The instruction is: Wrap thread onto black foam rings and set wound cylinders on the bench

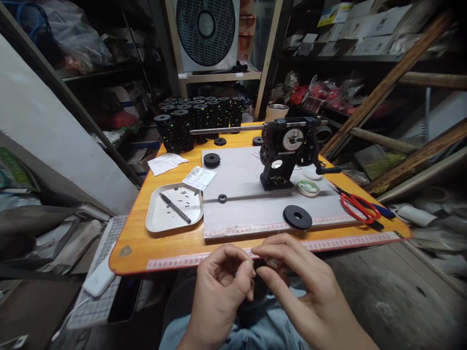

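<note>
Just in front of the table edge, above the lap, my left hand and my right hand meet at their fingertips. The left thumb and forefinger are pinched together. Right thumb and fingers close in beside them around something small and dark that I cannot make out. Nearest to the hands on the table lies a black disc with a centre hole. Behind it stands a black hand-cranked winding machine with a dial and a long threaded rod. A small black ring sits on the grey board.
A white tray holds a pen and small bits. Red-handled scissors lie at the right. A thick black disc, a tape roll and a paper label are farther back. Several black spools stand at the rear.
</note>
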Demonstrator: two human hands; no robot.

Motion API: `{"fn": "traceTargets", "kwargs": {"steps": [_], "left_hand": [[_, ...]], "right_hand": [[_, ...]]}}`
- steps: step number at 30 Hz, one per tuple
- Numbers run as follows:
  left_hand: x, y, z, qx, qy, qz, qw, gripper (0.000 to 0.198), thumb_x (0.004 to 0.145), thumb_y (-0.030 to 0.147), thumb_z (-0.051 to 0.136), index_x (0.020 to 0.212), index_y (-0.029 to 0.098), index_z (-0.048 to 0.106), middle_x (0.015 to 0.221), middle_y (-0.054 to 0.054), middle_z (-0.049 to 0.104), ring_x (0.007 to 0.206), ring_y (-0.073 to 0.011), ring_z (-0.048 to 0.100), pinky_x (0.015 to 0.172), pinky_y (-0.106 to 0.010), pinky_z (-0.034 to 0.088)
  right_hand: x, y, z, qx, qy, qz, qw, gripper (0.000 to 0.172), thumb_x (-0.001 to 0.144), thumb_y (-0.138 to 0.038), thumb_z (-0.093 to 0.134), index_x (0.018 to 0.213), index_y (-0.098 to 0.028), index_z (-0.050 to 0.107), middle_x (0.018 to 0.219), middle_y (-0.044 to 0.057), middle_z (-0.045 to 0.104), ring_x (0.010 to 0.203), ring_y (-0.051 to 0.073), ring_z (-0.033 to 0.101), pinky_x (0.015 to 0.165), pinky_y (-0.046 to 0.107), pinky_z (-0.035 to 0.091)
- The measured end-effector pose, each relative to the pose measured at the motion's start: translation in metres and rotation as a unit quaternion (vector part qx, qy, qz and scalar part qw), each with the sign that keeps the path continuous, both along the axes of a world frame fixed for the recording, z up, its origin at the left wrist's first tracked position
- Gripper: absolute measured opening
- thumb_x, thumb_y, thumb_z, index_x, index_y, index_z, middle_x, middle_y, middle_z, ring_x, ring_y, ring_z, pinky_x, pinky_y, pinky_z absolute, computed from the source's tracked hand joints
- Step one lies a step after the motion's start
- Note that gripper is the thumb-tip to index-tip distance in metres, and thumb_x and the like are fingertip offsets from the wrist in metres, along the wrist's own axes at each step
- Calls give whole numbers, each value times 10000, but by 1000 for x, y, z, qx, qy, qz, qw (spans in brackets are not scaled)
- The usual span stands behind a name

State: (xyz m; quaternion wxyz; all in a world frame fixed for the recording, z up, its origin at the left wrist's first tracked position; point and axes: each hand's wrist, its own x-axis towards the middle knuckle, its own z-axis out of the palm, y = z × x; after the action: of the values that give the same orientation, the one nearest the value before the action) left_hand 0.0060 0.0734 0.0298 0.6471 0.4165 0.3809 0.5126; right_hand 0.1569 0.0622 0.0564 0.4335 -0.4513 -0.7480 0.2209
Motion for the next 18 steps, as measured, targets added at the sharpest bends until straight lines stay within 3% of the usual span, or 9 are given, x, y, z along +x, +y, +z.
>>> {"fn": "traceTargets", "kwargs": {"steps": [3,5,9,11,13,15,18], "left_hand": [[1,1,1,-9,-22,7,1000,230,810,341,720,741,149,614,588,30,553,464,-51,464,468,-160,374],[0,1,2,-12,-31,7,999,240,801,352,730,753,148,612,591,26,559,475,-55,472,481,-166,386],[-3,1,6,-22,-35,-18,999,267,802,375,726,755,149,593,586,31,544,484,-61,476,489,-170,393],[-4,2,6,-24,-26,-23,999,267,809,377,717,753,150,587,578,38,529,476,-58,468,479,-166,389],[-5,2,6,-15,0,-20,1000,224,831,340,693,760,154,589,587,38,535,476,-60,472,484,-170,405],[-6,2,4,28,54,6,998,142,856,262,656,769,161,607,632,21,571,516,-77,515,519,-186,445],[-9,1,1,196,170,77,963,71,847,124,627,807,178,651,737,-13,639,649,-125,605,610,-224,502]], "right_hand": [[-7,1,-2,44,12,-12,999,157,900,-68,547,941,-201,620,865,27,578,686,106,591,547,197,494],[-7,3,-3,113,-19,-29,993,177,876,-35,556,930,-184,635,851,39,587,721,121,605,593,216,522],[5,7,-8,305,-148,12,941,191,867,-41,580,1023,-115,662,983,126,696,965,222,653,819,338,585],[10,9,-10,347,-187,57,917,173,897,-65,558,1030,-99,663,1040,141,723,1061,244,642,884,365,585],[10,10,-9,327,-184,74,924,173,907,-63,535,1018,-109,659,1034,135,730,1035,236,655,845,360,599],[5,10,-6,264,-130,55,954,178,884,-35,544,995,-130,646,980,120,724,940,213,669,775,341,599],[-2,9,-1,152,-23,27,988,204,847,4,563,947,-163,622,905,75,685,856,168,652,736,293,569]]}}
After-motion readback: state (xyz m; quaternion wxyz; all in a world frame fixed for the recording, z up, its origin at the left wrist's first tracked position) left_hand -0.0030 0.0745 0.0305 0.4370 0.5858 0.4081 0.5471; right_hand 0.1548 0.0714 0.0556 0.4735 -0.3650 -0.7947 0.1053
